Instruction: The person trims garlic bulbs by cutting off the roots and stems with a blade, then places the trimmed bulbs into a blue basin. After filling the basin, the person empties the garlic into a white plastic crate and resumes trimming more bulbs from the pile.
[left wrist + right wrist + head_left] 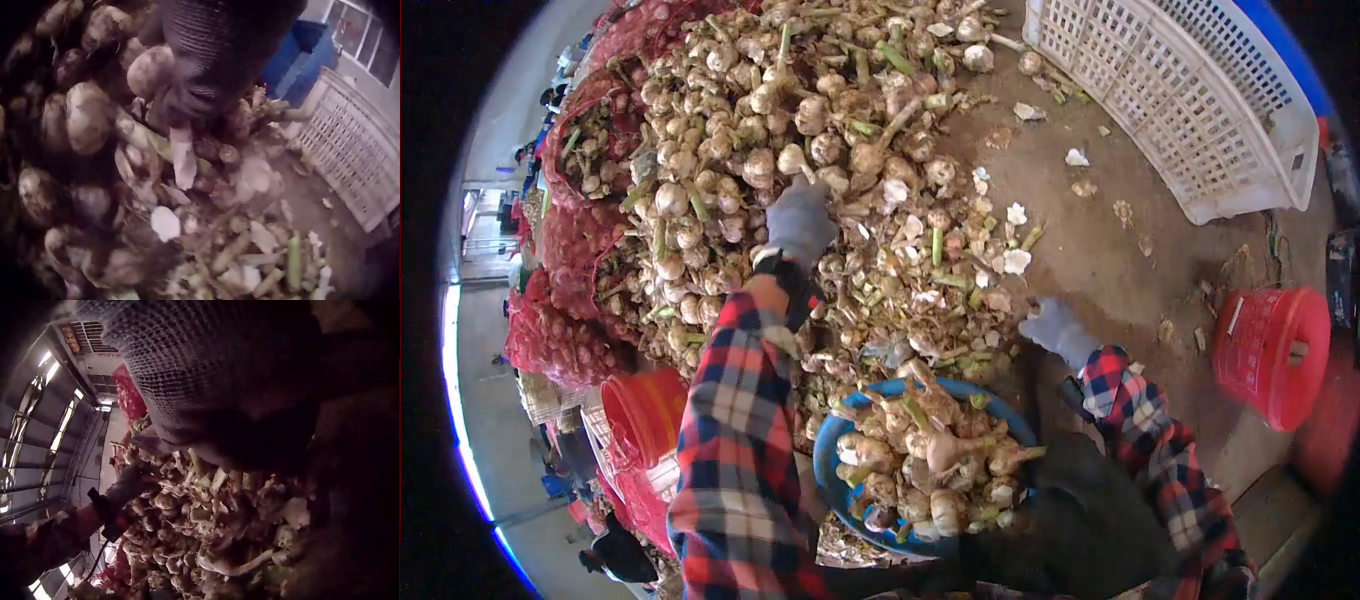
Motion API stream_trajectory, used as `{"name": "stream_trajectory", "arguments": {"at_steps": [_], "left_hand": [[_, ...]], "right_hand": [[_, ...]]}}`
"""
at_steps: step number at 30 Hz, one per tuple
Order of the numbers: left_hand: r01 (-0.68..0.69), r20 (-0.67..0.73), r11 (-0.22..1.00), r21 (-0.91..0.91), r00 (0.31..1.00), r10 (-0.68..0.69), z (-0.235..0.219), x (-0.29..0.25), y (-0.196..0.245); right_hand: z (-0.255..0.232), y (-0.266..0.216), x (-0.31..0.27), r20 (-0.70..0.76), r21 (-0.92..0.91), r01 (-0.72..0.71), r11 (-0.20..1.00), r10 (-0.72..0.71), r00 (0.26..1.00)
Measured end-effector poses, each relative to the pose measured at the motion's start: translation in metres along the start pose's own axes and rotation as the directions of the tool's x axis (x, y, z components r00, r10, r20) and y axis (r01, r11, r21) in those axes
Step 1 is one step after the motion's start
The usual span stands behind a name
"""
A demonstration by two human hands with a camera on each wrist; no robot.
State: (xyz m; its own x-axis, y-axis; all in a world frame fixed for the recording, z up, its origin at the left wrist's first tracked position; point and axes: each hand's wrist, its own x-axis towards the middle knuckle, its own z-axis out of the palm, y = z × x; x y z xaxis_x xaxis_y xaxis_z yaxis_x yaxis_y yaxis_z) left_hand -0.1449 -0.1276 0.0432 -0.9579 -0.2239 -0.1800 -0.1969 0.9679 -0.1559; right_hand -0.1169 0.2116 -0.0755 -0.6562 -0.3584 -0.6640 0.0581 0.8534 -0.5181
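Note:
In the head view, my gloved left hand [800, 222] reaches into a big heap of garlic [720, 130]. Its fingertips are right at a garlic bulb [832, 180]. The left wrist view has a bulb [150, 72] beside the bent fingers, with a pale stalk [183, 159] jutting out beneath them; I cannot tell whether they grip it. Lower right of the heap, my gloved right hand [1058, 332] hovers with loosely bent fingers and nothing visible in them. Before my body stands a blue basin [825, 455] piled with stalked garlic bulbs [945, 450].
Cut stalks and skins [940, 270] litter the floor between the hands. A white plastic crate [1160, 110] stands upper right, and a red bucket [1265, 350] at right. Another red bucket [645, 410] is at left, near red mesh sacks [565, 320] of garlic.

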Motion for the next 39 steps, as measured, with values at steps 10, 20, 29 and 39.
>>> {"name": "stream_trajectory", "arguments": {"at_steps": [10, 20, 29, 39], "left_hand": [[0.347, 0.366, 0.284, -0.894, 0.931, 0.015, 0.017, -0.123, 0.073], [0.169, 0.192, -0.400, -0.901, 0.981, -0.017, 0.042, -0.133, 0.067], [-0.025, -0.043, 0.065, -0.998, 0.958, -0.285, 0.166, -0.150, 0.089], [-0.042, -0.190, 0.605, -0.795, 0.965, -0.183, 0.032, -0.160, 0.111]], "right_hand": [[-0.028, -0.095, -0.028, 0.016, -0.150, 0.369, 0.917, -0.371, 0.929], [-0.025, -0.058, -0.024, -0.084, -0.269, 0.157, 0.950, -0.185, 0.979], [-0.022, -0.120, -0.052, -0.012, -0.335, 0.634, 0.697, -0.676, 0.737], [-0.010, -0.095, -0.029, -0.097, -0.268, 0.640, 0.720, -0.681, 0.725]]}}
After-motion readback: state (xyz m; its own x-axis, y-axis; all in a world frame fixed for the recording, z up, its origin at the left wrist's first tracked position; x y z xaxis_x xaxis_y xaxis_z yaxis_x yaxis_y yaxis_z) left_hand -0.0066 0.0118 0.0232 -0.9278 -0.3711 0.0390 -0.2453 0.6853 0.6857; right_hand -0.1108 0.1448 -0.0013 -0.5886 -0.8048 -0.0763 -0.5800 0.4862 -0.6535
